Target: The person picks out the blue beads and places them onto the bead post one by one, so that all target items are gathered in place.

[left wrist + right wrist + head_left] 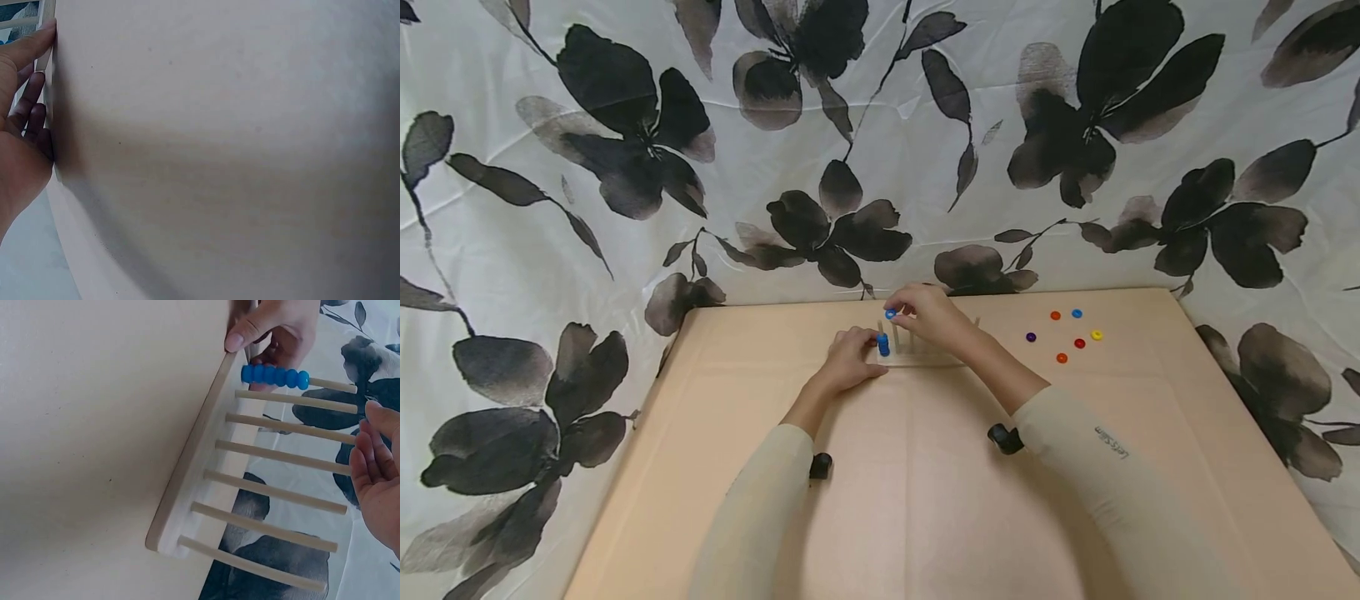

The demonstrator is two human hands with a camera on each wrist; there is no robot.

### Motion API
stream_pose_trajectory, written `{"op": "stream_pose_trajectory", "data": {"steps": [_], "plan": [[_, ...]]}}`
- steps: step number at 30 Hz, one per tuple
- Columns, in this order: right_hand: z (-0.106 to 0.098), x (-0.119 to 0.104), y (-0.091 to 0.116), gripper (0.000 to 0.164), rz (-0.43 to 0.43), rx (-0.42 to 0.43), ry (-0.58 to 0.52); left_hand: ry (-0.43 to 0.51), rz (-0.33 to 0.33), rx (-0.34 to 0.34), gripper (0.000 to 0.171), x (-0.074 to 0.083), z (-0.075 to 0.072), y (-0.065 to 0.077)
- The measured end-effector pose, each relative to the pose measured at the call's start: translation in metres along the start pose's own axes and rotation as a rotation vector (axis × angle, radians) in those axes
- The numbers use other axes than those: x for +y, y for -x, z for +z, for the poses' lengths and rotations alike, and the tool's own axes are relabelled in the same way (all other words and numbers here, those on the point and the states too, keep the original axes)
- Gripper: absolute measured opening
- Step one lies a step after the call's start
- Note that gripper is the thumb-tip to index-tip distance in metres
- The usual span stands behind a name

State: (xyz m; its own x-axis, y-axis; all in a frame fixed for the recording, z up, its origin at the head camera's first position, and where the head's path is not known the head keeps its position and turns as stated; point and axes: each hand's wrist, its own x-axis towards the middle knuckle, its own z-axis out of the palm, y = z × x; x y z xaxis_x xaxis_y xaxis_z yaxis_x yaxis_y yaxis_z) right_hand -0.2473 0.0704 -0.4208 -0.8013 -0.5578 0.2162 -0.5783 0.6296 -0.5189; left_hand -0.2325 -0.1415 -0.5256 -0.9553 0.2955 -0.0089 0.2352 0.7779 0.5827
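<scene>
A wooden peg rack [187, 469] has a long base and a row of upright pegs. Several blue beads [275, 376] are stacked on its leftmost peg, whose upper part is bare. My left hand [847, 360] grips the left end of the base, its thumb at the front edge and fingers behind. Between thumb and fingertips of my right hand [928, 312] is a single blue bead [891, 314], held close to the top of that leftmost peg. The right wrist view shows the fingertips beside the peg's tip, with the held bead hidden there. The other pegs carry no beads.
Loose beads lie right of the rack on the table [910, 467]: a purple one [1031, 337], a yellow one [1097, 335], a red one [1079, 343], a blue one [1077, 313] and two orange ones. A floral cloth [970, 167] hangs behind the table's far edge.
</scene>
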Motion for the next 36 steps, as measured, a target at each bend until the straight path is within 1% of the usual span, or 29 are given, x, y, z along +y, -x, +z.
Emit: {"op": "stream_pose_trajectory", "data": {"steps": [3, 12, 18, 27, 36], "plan": [[0.002, -0.002, -0.002, 0.021, 0.01, -0.013, -0.006, 0.004, 0.004, -0.002, 0.061, 0.0, 0.0, 0.0], [0.009, -0.007, -0.011, 0.019, -0.007, -0.061, -0.006, 0.008, 0.007, 0.005, 0.063, 0.001, -0.001, 0.0], [0.013, -0.007, -0.013, 0.019, 0.019, -0.101, 0.022, 0.014, -0.003, 0.002, 0.065, 0.001, -0.001, 0.0], [0.017, -0.001, -0.013, 0.016, 0.016, -0.084, 0.02, 0.025, -0.012, 0.012, 0.064, 0.003, 0.0, -0.001], [0.018, 0.004, -0.016, 0.016, 0.007, -0.075, 0.046, 0.013, -0.015, 0.016, 0.065, 0.003, 0.001, -0.005]]}}
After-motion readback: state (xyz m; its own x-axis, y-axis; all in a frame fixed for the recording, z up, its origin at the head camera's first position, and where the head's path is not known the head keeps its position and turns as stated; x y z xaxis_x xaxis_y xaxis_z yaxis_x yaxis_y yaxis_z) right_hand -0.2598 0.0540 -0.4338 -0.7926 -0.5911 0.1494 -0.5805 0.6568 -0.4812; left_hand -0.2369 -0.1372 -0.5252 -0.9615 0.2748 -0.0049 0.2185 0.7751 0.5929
